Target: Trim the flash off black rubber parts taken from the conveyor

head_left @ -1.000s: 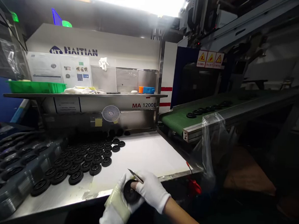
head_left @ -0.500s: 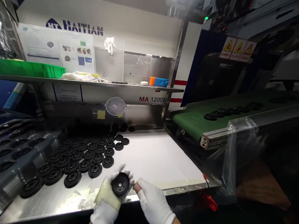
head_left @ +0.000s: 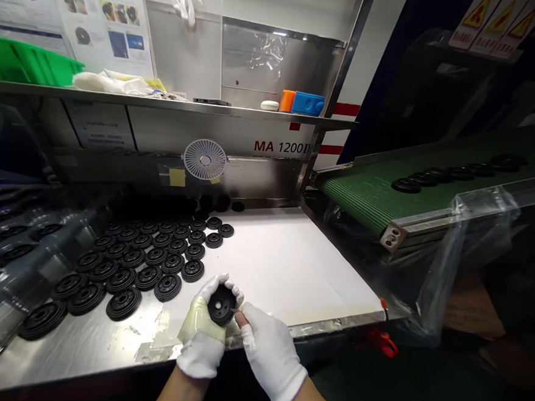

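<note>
**Black wheel (head_left: 221, 304) cupped in gloved hands at a steel bench (head_left: 80, 349)**

The wheel is ribbed and has a central hole. It is held tilted, face up, over the bench's front edge, just in front of the nearest wheels. The left hand (head_left: 202, 327) cups it from below, fingers curled around the rim; its white glove has a yellowish film across the palm. The right hand (head_left: 271, 356), also gloved, has its fingers bunched together against the wheel's right side, with a thin metal tip (head_left: 236, 311) between them and the rim; the pinch is too hidden to tell. Rows of matching wheels (head_left: 153, 266) lie on the bench beside the hands, with a white sheet (head_left: 286, 263) to their right. Grey trays (head_left: 20, 262) holding more wheels stand at far left. A line of wheels (head_left: 452, 174) sits on a green conveyor (head_left: 363, 198) at right. Behind are a wire-guarded fan (head_left: 205, 159) and a shelf (head_left: 173, 103) carrying a green crate (head_left: 25, 64).
</note>
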Demonstrator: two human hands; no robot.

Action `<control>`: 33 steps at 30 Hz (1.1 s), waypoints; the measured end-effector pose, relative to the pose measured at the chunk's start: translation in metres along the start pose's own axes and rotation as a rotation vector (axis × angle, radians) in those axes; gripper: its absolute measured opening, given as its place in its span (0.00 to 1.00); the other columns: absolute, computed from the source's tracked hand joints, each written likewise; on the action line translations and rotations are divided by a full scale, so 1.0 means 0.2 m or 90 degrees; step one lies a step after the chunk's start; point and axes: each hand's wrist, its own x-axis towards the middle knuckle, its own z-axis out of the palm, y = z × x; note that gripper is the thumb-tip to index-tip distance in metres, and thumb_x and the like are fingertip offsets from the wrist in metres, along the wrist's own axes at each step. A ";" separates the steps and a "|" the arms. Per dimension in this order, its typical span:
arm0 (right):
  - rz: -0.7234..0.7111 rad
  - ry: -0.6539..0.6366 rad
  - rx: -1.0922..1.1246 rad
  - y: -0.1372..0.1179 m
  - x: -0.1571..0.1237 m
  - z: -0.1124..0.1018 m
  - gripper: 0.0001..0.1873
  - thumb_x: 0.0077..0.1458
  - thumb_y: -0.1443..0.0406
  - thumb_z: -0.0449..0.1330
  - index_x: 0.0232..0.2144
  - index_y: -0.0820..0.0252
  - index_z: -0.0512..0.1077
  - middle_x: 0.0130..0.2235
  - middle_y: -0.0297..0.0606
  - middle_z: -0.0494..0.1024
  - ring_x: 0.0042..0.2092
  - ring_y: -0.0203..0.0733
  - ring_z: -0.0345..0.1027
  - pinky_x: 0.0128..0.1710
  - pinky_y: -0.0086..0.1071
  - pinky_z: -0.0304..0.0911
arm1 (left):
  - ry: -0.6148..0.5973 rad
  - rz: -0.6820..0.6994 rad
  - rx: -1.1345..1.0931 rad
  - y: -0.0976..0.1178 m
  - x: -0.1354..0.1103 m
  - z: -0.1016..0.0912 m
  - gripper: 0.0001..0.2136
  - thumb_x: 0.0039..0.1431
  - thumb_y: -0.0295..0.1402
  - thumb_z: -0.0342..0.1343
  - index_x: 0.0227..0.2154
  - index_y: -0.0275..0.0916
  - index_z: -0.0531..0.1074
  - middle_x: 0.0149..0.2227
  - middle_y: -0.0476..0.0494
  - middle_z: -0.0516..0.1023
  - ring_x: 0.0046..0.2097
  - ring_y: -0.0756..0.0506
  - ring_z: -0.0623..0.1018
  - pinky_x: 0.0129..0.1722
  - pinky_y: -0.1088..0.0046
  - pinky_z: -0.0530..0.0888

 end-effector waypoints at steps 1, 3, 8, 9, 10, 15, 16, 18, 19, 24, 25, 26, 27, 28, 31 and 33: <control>0.001 -0.005 0.010 0.00 0.00 0.01 0.15 0.62 0.59 0.43 0.34 0.52 0.68 0.30 0.33 0.76 0.31 0.41 0.69 0.26 0.32 0.49 | 0.005 -0.003 -0.001 0.00 0.01 0.00 0.02 0.52 0.25 0.54 0.28 0.34 0.71 0.25 0.47 0.71 0.30 0.51 0.73 0.34 0.73 0.74; -0.007 -0.017 0.035 -0.01 -0.01 0.03 0.15 0.62 0.58 0.43 0.35 0.52 0.68 0.31 0.33 0.77 0.31 0.41 0.69 0.27 0.31 0.50 | 0.013 0.002 -0.003 0.00 0.01 -0.01 0.02 0.52 0.25 0.54 0.27 0.34 0.71 0.25 0.47 0.71 0.30 0.51 0.73 0.35 0.73 0.74; 0.026 0.018 0.025 -0.02 0.00 0.04 0.17 0.62 0.58 0.41 0.31 0.54 0.67 0.28 0.32 0.75 0.27 0.38 0.67 0.24 0.31 0.47 | -0.007 0.060 0.001 -0.01 -0.01 0.02 0.02 0.53 0.26 0.54 0.29 0.35 0.71 0.28 0.48 0.71 0.32 0.51 0.73 0.37 0.73 0.74; 0.040 0.030 0.013 -0.02 0.00 0.05 0.16 0.62 0.59 0.42 0.30 0.54 0.66 0.27 0.32 0.75 0.27 0.38 0.66 0.24 0.31 0.47 | -0.007 0.079 0.011 -0.01 -0.01 0.02 0.03 0.53 0.26 0.54 0.30 0.35 0.71 0.28 0.47 0.71 0.32 0.51 0.73 0.37 0.73 0.74; 0.048 0.038 0.004 -0.03 0.00 0.05 0.16 0.62 0.59 0.42 0.29 0.54 0.66 0.26 0.31 0.74 0.26 0.38 0.66 0.24 0.31 0.46 | -0.003 0.097 0.023 -0.01 -0.01 0.02 0.03 0.52 0.27 0.55 0.31 0.35 0.71 0.28 0.47 0.71 0.32 0.50 0.73 0.37 0.73 0.74; 0.041 0.060 -0.008 -0.08 -0.03 0.10 0.14 0.62 0.61 0.43 0.28 0.54 0.65 0.25 0.30 0.73 0.25 0.36 0.65 0.23 0.31 0.44 | 0.030 0.157 0.039 -0.03 0.00 0.02 0.06 0.52 0.29 0.56 0.34 0.38 0.71 0.28 0.48 0.71 0.33 0.51 0.74 0.41 0.71 0.73; 0.038 0.066 -0.010 -0.08 -0.04 0.11 0.15 0.62 0.60 0.43 0.28 0.54 0.65 0.24 0.30 0.73 0.24 0.36 0.65 0.23 0.32 0.44 | 0.027 0.171 0.056 -0.02 -0.01 0.01 0.09 0.52 0.29 0.55 0.38 0.39 0.71 0.30 0.47 0.72 0.35 0.50 0.75 0.42 0.70 0.73; 0.028 0.072 -0.002 -0.08 -0.04 0.11 0.16 0.62 0.60 0.43 0.28 0.54 0.66 0.24 0.30 0.73 0.25 0.36 0.65 0.23 0.32 0.45 | 0.005 0.162 0.108 0.00 -0.02 0.00 0.16 0.53 0.29 0.53 0.46 0.41 0.68 0.38 0.42 0.74 0.42 0.45 0.75 0.45 0.64 0.72; 0.018 0.070 0.007 -0.07 -0.04 0.11 0.16 0.62 0.60 0.43 0.28 0.54 0.66 0.25 0.30 0.74 0.25 0.36 0.65 0.23 0.31 0.46 | -0.011 0.132 0.134 0.01 -0.03 -0.01 0.18 0.52 0.28 0.52 0.48 0.41 0.66 0.41 0.39 0.74 0.44 0.42 0.74 0.44 0.60 0.72; 0.006 0.064 0.030 -0.01 -0.02 0.08 0.13 0.62 0.62 0.44 0.33 0.53 0.68 0.28 0.30 0.76 0.28 0.37 0.67 0.25 0.30 0.49 | -0.066 0.015 0.109 0.05 -0.03 -0.03 0.14 0.51 0.27 0.51 0.42 0.35 0.70 0.29 0.42 0.73 0.33 0.45 0.75 0.37 0.62 0.74; 0.015 0.067 0.025 -0.01 -0.02 0.08 0.13 0.62 0.62 0.44 0.32 0.54 0.68 0.28 0.31 0.75 0.28 0.37 0.67 0.25 0.30 0.49 | -0.061 0.025 0.092 0.05 -0.02 -0.02 0.11 0.51 0.27 0.52 0.39 0.35 0.71 0.27 0.44 0.72 0.31 0.47 0.75 0.35 0.66 0.74; 0.025 0.071 0.020 -0.01 -0.03 0.08 0.13 0.62 0.62 0.44 0.31 0.54 0.67 0.27 0.31 0.75 0.27 0.37 0.67 0.24 0.30 0.48 | -0.051 0.036 0.076 0.05 -0.01 -0.02 0.09 0.51 0.26 0.53 0.36 0.35 0.71 0.26 0.46 0.71 0.30 0.48 0.74 0.34 0.69 0.74; 0.033 0.076 0.014 -0.02 -0.03 0.09 0.13 0.61 0.62 0.44 0.30 0.54 0.67 0.26 0.30 0.74 0.26 0.37 0.66 0.24 0.31 0.47 | -0.040 0.047 0.063 0.04 -0.01 -0.01 0.06 0.51 0.27 0.54 0.34 0.36 0.71 0.26 0.47 0.71 0.30 0.49 0.74 0.33 0.71 0.74; 0.039 0.081 0.011 -0.03 -0.03 0.09 0.13 0.61 0.62 0.44 0.30 0.55 0.67 0.26 0.30 0.74 0.25 0.37 0.65 0.24 0.31 0.47 | -0.032 0.057 0.051 0.03 0.00 0.00 0.05 0.52 0.27 0.55 0.33 0.36 0.71 0.25 0.48 0.70 0.30 0.50 0.73 0.33 0.72 0.73; 0.044 0.095 0.010 -0.07 -0.05 0.11 0.13 0.61 0.62 0.44 0.29 0.55 0.66 0.25 0.30 0.74 0.25 0.37 0.65 0.24 0.31 0.45 | -0.023 0.074 0.029 0.01 0.03 0.02 0.02 0.52 0.29 0.56 0.30 0.37 0.71 0.25 0.50 0.70 0.29 0.52 0.73 0.34 0.73 0.73; 0.039 0.099 0.014 -0.09 -0.05 0.11 0.14 0.62 0.61 0.44 0.29 0.54 0.66 0.25 0.30 0.74 0.24 0.37 0.65 0.23 0.32 0.44 | -0.012 0.098 0.032 0.01 0.03 0.02 0.05 0.52 0.28 0.55 0.33 0.39 0.71 0.26 0.50 0.70 0.30 0.52 0.74 0.37 0.72 0.73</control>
